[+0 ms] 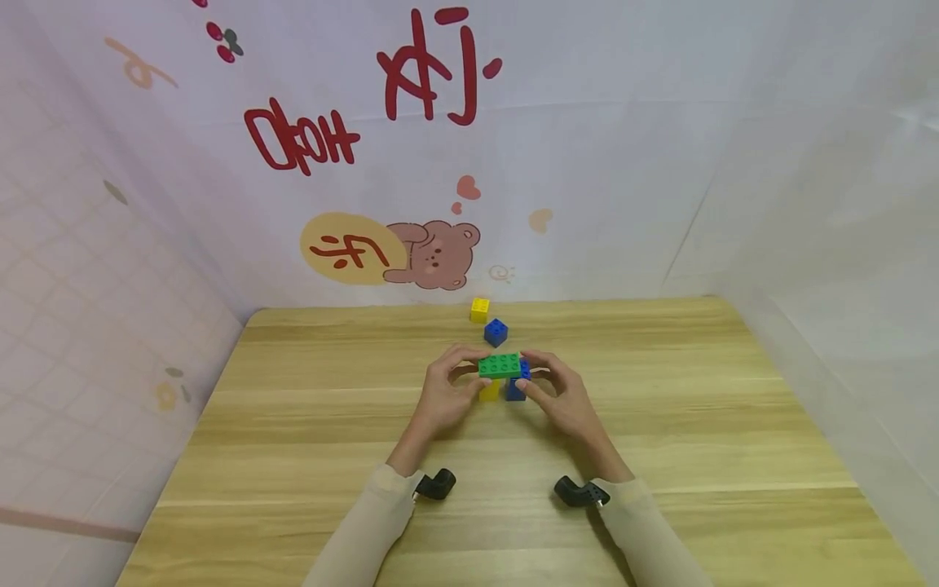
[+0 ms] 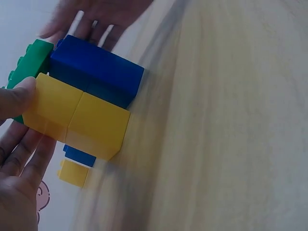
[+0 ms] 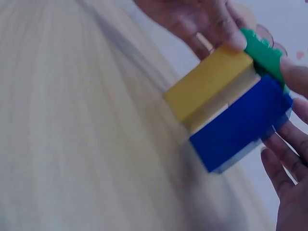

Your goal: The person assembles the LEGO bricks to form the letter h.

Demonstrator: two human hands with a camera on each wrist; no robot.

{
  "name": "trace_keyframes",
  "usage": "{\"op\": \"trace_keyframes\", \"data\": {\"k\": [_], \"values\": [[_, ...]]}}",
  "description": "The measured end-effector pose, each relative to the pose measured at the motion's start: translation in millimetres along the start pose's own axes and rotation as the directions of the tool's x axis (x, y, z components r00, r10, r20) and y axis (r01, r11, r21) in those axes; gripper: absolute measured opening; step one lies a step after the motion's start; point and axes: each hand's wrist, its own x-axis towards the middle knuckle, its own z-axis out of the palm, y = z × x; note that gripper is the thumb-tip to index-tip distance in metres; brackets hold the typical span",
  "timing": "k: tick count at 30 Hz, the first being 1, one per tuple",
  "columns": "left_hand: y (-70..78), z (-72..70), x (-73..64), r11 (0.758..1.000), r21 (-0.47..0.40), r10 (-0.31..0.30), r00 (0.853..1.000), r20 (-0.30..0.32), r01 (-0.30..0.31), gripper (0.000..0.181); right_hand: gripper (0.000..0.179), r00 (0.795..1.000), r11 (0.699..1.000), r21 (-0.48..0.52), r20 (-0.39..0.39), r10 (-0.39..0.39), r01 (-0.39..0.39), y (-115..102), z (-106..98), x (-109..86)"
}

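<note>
A green building brick [image 1: 500, 366] with two rows of studs lies flat across the top of two upright stacks. Under its left end stands a yellow stack [image 2: 76, 113] of two bricks, and under its right part a blue stack [image 3: 240, 127], with a gap between them. Blue studs peek out beyond the green brick's right end. My left hand [image 1: 446, 391] pinches the green brick's left end, thumb in front at the seam with the yellow. From the other side my right hand [image 1: 563, 399] holds its right end between thumb and fingers, close around the blue top.
Behind the stacks, a loose blue brick [image 1: 495, 333] and a loose yellow brick [image 1: 480, 310] sit near the back edge of the wooden table [image 1: 293, 456]. A printed white cloth [image 1: 601, 179] hangs right behind the table, with more cloth along both sides.
</note>
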Motion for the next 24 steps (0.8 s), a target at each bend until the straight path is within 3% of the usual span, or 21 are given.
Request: {"op": "trace_keyframes", "data": {"k": [12,24], "values": [[-3.0,-0.3,-0.5,1.000,-0.016,0.009,1.000,0.000,-0.009,0.035,0.033,0.999,0.998,-0.062,-0.045,-0.008,0.005,-42.5,14.3,7.6],[-9.9,2.4,-3.1,0.998,-0.048,0.024,0.999,-0.035,-0.026,0.033,0.035,0.997,1.000,-0.011,-0.070,-0.020,0.019,-44.5,20.4,4.5]]}}
